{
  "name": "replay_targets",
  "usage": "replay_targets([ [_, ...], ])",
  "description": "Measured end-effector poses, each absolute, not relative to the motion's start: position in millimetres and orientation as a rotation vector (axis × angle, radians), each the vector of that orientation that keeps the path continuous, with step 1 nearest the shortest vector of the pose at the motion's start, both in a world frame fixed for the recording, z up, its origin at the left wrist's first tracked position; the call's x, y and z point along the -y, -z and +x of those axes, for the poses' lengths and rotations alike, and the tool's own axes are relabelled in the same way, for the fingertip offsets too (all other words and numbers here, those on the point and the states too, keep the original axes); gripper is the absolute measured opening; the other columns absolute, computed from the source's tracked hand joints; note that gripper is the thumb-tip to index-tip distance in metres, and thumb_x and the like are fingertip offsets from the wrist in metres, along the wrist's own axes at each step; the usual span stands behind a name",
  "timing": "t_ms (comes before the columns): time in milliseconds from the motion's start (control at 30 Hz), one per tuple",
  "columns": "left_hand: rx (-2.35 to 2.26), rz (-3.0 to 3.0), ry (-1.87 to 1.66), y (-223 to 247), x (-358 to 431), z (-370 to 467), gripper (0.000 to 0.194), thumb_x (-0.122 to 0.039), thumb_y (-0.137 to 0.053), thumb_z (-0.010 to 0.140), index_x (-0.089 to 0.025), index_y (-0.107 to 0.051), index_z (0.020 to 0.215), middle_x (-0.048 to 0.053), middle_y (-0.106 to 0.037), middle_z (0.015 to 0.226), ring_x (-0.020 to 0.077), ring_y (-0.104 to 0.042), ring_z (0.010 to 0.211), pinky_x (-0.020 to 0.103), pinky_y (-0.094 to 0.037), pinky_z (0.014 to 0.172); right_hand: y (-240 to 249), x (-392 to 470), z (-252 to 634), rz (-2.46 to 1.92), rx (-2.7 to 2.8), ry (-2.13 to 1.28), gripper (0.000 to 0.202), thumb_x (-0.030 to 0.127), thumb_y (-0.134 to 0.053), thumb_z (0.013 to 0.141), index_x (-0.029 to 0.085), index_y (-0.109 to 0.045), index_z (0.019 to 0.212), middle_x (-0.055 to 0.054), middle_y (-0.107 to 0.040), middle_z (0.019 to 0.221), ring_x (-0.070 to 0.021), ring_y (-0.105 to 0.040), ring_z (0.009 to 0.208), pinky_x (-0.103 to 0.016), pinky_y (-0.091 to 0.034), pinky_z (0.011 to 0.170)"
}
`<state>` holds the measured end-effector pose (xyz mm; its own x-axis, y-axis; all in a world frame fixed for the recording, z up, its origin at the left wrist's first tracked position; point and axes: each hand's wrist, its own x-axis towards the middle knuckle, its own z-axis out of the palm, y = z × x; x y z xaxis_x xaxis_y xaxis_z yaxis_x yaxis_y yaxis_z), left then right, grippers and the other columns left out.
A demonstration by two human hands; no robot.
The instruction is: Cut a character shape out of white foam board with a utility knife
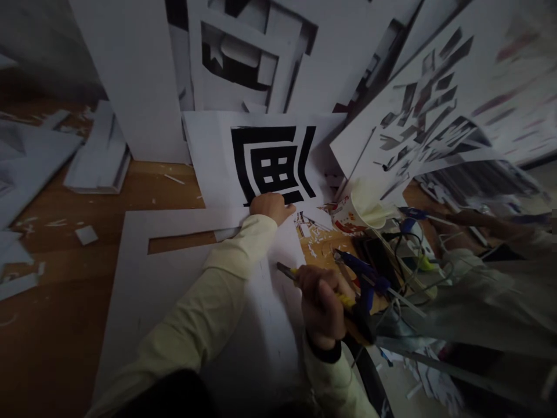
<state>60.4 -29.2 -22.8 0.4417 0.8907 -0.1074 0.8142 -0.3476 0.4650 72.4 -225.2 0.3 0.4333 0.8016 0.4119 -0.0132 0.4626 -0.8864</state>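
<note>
My left hand (270,206) reaches forward and presses on the lower edge of a white sheet printed with a bold black character (272,164). Its fingers are curled, knuckles up, and I cannot see anything inside them. My right hand (319,305) is closed around a yellow-handled utility knife (290,272), blade end pointing left over a large white foam board (183,273) lying on the wooden floor. Both arms wear pale yellow sleeves.
A blue glue gun (363,277), tangled cables and a paper cup (363,210) lie right of the knife. White boards with black cut-out shapes (418,122) lean at the back and right. Paper scraps litter the floor (65,244) at left. Pale cloth (478,302) covers the right.
</note>
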Motion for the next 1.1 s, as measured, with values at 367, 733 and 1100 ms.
replay_targets([
  [367,-1.442,2.241,-0.203,23,29,61,0.05,-0.055,-0.046,0.088,-0.016,-0.076,0.098,0.014,-0.073,0.097,0.0281,-0.067,0.092,0.037,-0.051,0.078,12,248,71,-0.989,1.028,-0.544,0.039,0.034,-0.048,0.092,0.021,-0.033,0.058,0.005,-0.031,0.052,-0.0124,-0.033,0.049,-0.032,-0.033,0.058],
  [733,-1.461,2.259,-0.211,26,28,64,0.053,-0.057,-0.044,0.087,-0.015,-0.076,0.097,0.015,-0.072,0.095,0.0303,-0.066,0.092,0.039,-0.05,0.078,12,254,74,-1.0,1.035,-0.54,0.034,0.031,-0.047,0.09,0.021,-0.035,0.06,0.004,-0.032,0.053,-0.0133,-0.037,0.052,-0.035,-0.036,0.06],
  [1100,-1.492,2.304,-0.161,27,28,66,0.054,-0.057,-0.041,0.089,-0.017,-0.077,0.097,0.013,-0.072,0.093,0.0278,-0.066,0.09,0.036,-0.05,0.077,7,269,73,-1.002,0.991,-0.504,0.033,0.031,-0.048,0.089,0.021,-0.033,0.061,0.004,-0.03,0.052,-0.0126,-0.035,0.048,-0.033,-0.033,0.055],
])
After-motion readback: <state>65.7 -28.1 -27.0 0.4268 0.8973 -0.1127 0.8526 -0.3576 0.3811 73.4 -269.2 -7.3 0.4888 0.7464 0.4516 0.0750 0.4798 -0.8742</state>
